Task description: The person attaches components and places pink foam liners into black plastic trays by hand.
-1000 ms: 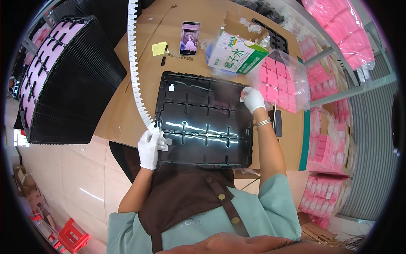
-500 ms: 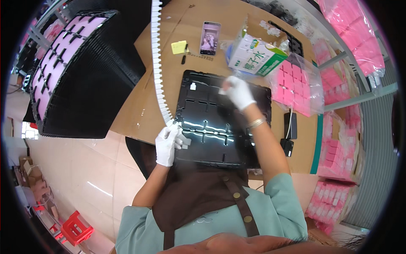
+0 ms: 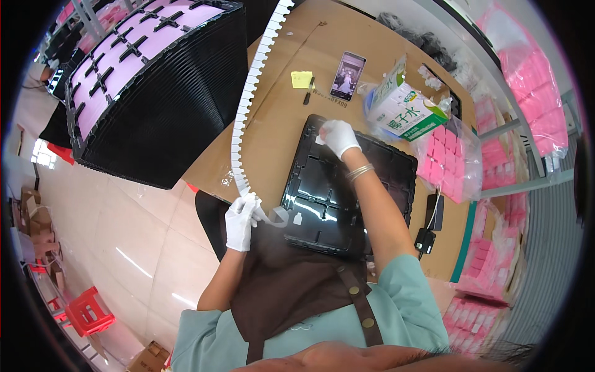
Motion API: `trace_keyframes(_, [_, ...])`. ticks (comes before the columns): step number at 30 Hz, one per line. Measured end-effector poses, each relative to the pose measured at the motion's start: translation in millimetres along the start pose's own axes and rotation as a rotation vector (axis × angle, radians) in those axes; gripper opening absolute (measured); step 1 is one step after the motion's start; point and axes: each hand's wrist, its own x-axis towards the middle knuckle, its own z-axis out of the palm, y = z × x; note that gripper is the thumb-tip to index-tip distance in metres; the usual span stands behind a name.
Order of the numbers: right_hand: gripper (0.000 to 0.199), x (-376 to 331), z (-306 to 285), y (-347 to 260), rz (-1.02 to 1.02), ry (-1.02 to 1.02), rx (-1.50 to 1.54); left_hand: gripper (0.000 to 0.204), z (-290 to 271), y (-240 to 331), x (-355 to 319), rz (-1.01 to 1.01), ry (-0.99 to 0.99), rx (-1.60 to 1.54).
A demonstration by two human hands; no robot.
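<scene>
A long strip of white die-cut stickers (image 3: 248, 93) runs down from the far edge of the table to my left hand (image 3: 240, 223). That white-gloved hand is closed, pinching the strip, and its pale, translucent end (image 3: 276, 217) curls out to the right. My right hand (image 3: 339, 137), also gloved, is closed at the far left corner of a black plastic tray (image 3: 387, 155). At its fingertips is a small white sticker (image 3: 320, 140), partly hidden by the fingers. Another white sticker (image 3: 298, 219) shows at the tray's near left.
A tall stack of black trays (image 3: 167, 105) with pink inserts stands left. Beyond the tray lie a phone (image 3: 348, 75), a yellow note pad (image 3: 302, 79) and a small black tool (image 3: 308, 91). A carton (image 3: 406, 111) and bagged pink pieces (image 3: 445, 155) sit right, near a black adapter (image 3: 425, 240).
My right hand has moved left to the tray's far left corner, over where a sticker showed before. My left hand keeps the strip, whose end now curls out further. The whole view has shifted.
</scene>
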Motion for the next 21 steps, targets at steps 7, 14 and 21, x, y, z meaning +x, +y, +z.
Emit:
trace_keyframes(7, [0.006,-8.4,-0.6,-9.7,0.278,0.031,0.412,0.020,-8.7,6.7,4.5,0.054,0.015,-0.007])
trace_keyframes(14, [0.003,-16.8,-2.8,-7.2,0.112,0.067,0.207,0.019,-14.9,32.8,-9.9,0.080,0.004,0.041])
trace_keyframes(21, [0.013,-114.4,-17.8,-60.1,0.354,-0.212,0.655,0.022,-17.3,25.5,0.1,0.038,-0.113,0.326])
